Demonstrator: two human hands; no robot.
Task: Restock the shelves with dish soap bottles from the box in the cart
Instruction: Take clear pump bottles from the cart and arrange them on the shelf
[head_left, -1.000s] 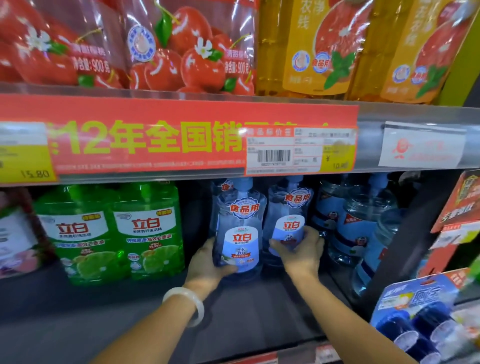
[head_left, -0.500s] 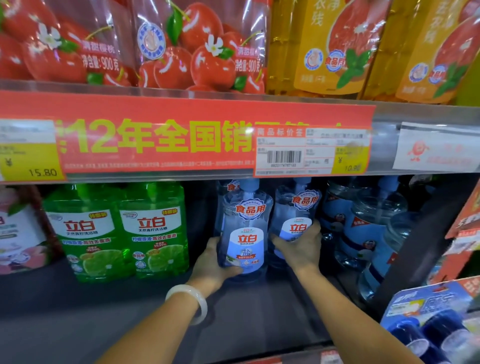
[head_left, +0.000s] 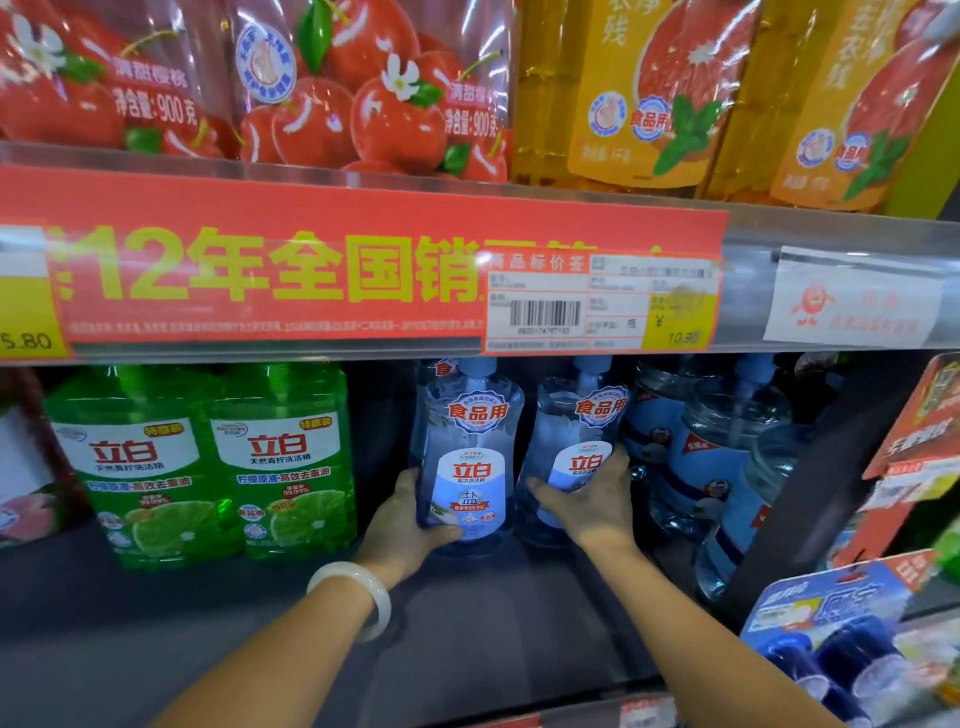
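While both hands are busy on the lower shelf (head_left: 519, 623), two clear blue dish soap bottles stand upright there, side by side, just right of the green lemon bottles (head_left: 208, 462). Grasping the left bottle (head_left: 470, 457) low on its side is the left hand (head_left: 402, 525), thumb across the base; the right hand (head_left: 592, 499) wraps the front of the right bottle (head_left: 576, 441). More blue bottles (head_left: 727, 457) sit further right of the green ones. Judging by this, at least these two are placed, perhaps being squared up; bare shelf in front suggests room for more. Cart and box are out of view, so what remains is unknown.
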